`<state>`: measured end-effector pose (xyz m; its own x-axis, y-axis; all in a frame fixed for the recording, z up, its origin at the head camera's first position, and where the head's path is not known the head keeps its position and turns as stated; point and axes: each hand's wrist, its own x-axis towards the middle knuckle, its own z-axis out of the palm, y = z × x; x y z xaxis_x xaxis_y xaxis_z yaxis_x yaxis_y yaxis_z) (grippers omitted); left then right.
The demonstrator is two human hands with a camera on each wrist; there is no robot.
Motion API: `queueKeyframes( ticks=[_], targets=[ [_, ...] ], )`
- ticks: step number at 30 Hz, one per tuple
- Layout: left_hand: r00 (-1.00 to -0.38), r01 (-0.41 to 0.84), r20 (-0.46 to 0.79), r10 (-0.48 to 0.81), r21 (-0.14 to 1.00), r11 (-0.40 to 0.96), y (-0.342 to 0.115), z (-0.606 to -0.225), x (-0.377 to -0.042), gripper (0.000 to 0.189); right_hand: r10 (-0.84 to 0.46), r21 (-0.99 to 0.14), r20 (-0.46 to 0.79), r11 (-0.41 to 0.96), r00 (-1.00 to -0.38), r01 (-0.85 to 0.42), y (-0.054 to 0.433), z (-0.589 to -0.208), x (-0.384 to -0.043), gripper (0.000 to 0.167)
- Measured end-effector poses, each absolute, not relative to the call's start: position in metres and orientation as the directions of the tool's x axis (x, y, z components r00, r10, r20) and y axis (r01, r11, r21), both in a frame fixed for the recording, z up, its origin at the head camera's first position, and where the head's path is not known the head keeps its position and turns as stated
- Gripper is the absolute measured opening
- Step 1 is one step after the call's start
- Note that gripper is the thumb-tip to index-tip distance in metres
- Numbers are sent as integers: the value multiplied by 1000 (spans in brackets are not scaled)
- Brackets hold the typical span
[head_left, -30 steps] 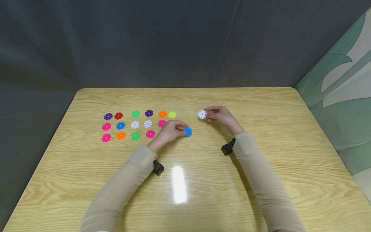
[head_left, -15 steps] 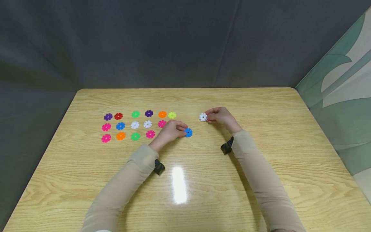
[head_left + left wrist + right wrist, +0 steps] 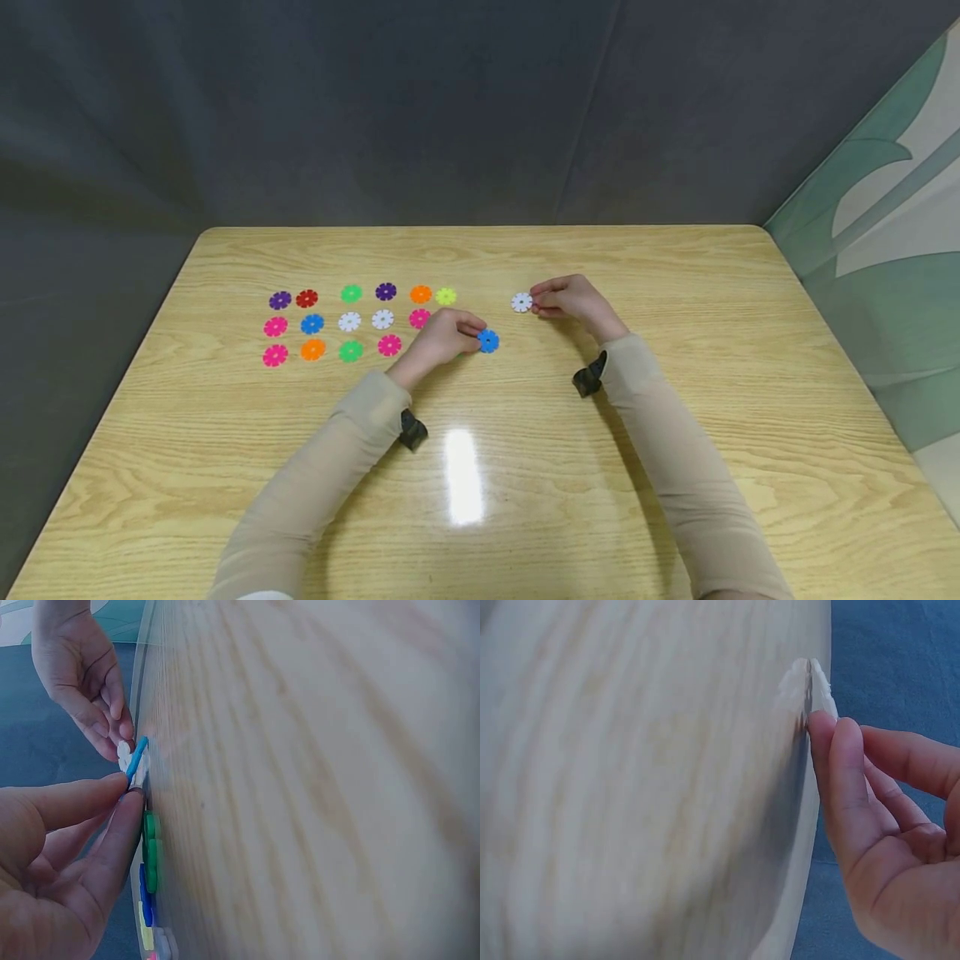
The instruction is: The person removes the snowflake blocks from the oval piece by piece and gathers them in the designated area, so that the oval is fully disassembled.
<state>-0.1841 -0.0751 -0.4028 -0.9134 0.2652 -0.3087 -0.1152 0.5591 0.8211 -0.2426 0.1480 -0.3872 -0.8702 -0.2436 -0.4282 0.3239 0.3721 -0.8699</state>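
My left hand (image 3: 442, 337) pinches a blue interlocking disc (image 3: 487, 341) with a notched rim between thumb and fingertips, just right of the laid-out discs. In the left wrist view that blue disc (image 3: 136, 761) appears edge-on and tilted. My right hand (image 3: 573, 302) holds a white interlocking disc (image 3: 521, 302) by its right edge, farther back and to the right. In the right wrist view the white disc (image 3: 821, 690) is edge-on, close against the tabletop, with my fingertips (image 3: 847, 742) at its rim. Part of a green disc (image 3: 151, 851) lies beneath my left hand.
Left of my hands, several discs lie in three rough rows, among them a purple one (image 3: 280, 300), a red one (image 3: 307, 298), an orange one (image 3: 312, 349) and a yellow one (image 3: 446, 296). The wooden table (image 3: 600, 517) meets a dark curtain (image 3: 480, 117) behind.
My right hand has brought the white disc slightly nearer me, then a little left. My left hand and its blue disc have shifted very slightly right. The laid-out discs stay put.
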Motion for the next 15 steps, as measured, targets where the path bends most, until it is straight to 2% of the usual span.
queueKeyframes(
  ticks=[15],
  targets=[
    [-918,-106,-292,266,831,545,-81,-404,-182,35,-252,-894,-410,300,-877,332,159,-384,-241,44]
  ],
)
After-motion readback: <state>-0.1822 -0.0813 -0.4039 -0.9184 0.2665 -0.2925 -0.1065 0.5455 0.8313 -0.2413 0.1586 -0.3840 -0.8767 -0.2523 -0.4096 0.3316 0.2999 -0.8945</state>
